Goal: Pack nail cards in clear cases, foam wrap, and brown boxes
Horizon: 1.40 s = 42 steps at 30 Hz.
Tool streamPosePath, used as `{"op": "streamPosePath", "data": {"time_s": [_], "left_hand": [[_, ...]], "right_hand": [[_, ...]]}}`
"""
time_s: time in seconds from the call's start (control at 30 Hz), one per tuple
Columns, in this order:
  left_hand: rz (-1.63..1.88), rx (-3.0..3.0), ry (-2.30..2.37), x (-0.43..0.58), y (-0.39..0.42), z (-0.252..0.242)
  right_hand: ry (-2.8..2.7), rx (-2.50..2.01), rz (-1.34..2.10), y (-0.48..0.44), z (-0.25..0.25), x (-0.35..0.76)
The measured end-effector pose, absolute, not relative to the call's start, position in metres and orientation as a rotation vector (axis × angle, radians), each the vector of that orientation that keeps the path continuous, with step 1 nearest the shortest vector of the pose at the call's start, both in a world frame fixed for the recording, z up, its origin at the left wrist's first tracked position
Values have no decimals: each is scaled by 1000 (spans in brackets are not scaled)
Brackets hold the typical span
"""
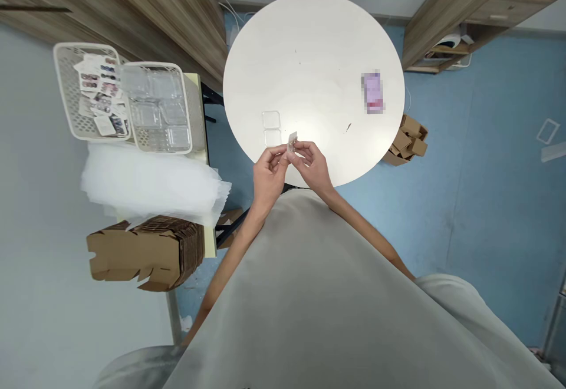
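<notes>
Near the front edge of the round white table [309, 41], a small pale card [292, 139] with something dark and reddish on it is pinched between both hands. My left hand [269, 171] grips it from the left, with the fingers curled and the thumb pressed in. From the right, my right hand [313, 167] holds it with thumb and fingertips. The fingers partly cover the card, so what it carries is too small to name. Just beyond my left hand, a clear plastic clamshell box [271, 120] lies opened out on the tabletop.
Left of the table, one white basket [66, 91] holds cards with small coloured items; another [188, 112] holds clear boxes. Nearer are white sheets [150, 180] and flat brown cartons [137, 253]. A blurred purple item [374, 91] lies at right; a cardboard box [407, 141] stands below.
</notes>
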<state>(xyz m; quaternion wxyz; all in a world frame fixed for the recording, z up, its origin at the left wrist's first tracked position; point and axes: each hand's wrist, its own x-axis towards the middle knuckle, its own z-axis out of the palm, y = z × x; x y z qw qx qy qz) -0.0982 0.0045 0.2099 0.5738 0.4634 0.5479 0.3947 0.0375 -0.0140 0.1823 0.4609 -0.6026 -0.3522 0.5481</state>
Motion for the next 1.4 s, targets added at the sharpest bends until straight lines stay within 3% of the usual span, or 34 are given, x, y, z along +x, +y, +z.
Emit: {"op": "streamPosePath", "data": {"time_s": [0.3, 0.67, 0.97, 1.2, 1.4], "left_hand": [[862, 1109, 1445, -125, 11, 203], [808, 878, 1242, -151, 28, 189], [817, 1046, 1292, -164, 45, 183], [811, 1128, 1237, -163, 46, 190], [806, 1072, 1358, -171, 50, 177]], "right_hand": [[-792, -1419, 1460, -10, 180, 39], [-899, -1479, 1481, -6, 175, 25], [-1166, -1607, 1036, 3, 178, 11], [-1095, -1547, 1188, 13, 187, 1], [-748, -1382, 1547, 14, 185, 1]]}}
